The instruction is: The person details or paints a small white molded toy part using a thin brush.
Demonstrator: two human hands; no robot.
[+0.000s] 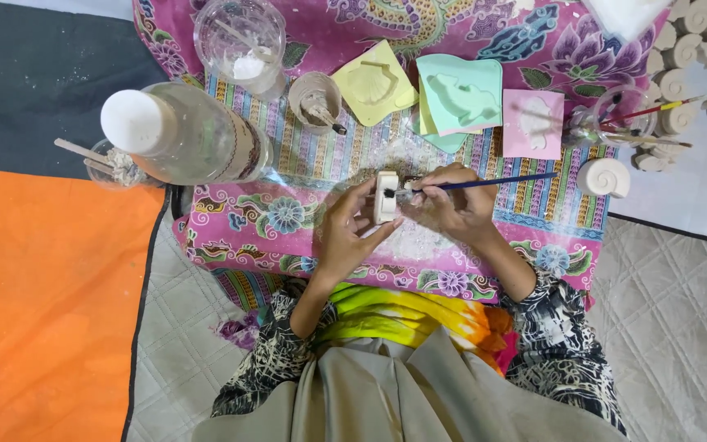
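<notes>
Small cast block (385,196) at centre of desk (231,225), held in left hand (345,233). Right hand (452,205) just at 3 o'clock of block, brush (493,181) tip touching it, handle running toward 3. Bottle (182,135) lying at 9–10 o'clock. Cup (315,98) at 11, big jar (240,37) behind it. Three moulds (460,98) in row at 12–1. Shell cast (604,177) at 3, glass of brushes (623,115) behind it. Pile of casts (697,41) at 2, off desk edge.

Single head-worn view, looking steeply down, close above the lap and low table (231,229)
</notes>
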